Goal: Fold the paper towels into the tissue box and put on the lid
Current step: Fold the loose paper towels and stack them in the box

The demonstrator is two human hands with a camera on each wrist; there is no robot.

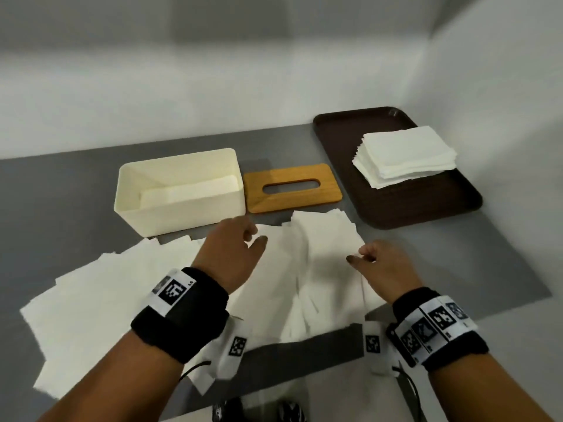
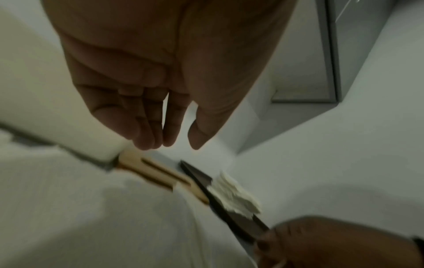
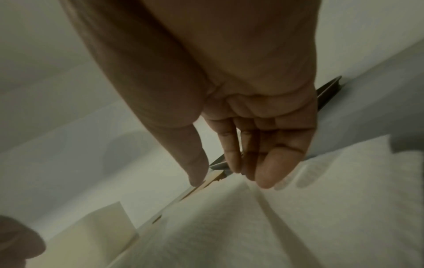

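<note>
Several white paper towels [image 1: 304,269] lie spread and overlapping on the grey table in front of me. My left hand [image 1: 254,237] hovers over their far edge, fingers relaxed and empty [image 2: 176,145]. My right hand [image 1: 359,257] hangs just above the sheets on the right; the right wrist view shows its fingers loose and holding nothing [image 3: 224,177]. Behind the sheets stands the open cream tissue box [image 1: 182,217], with a low white layer inside. The wooden lid [image 1: 292,187] with its slot lies flat to the right of the box.
A dark brown tray [image 1: 396,208] at the back right carries a stack of folded paper towels [image 1: 405,156]. Pale walls close off the back and right side. Bare grey table [image 1: 61,193] lies to the left of the box.
</note>
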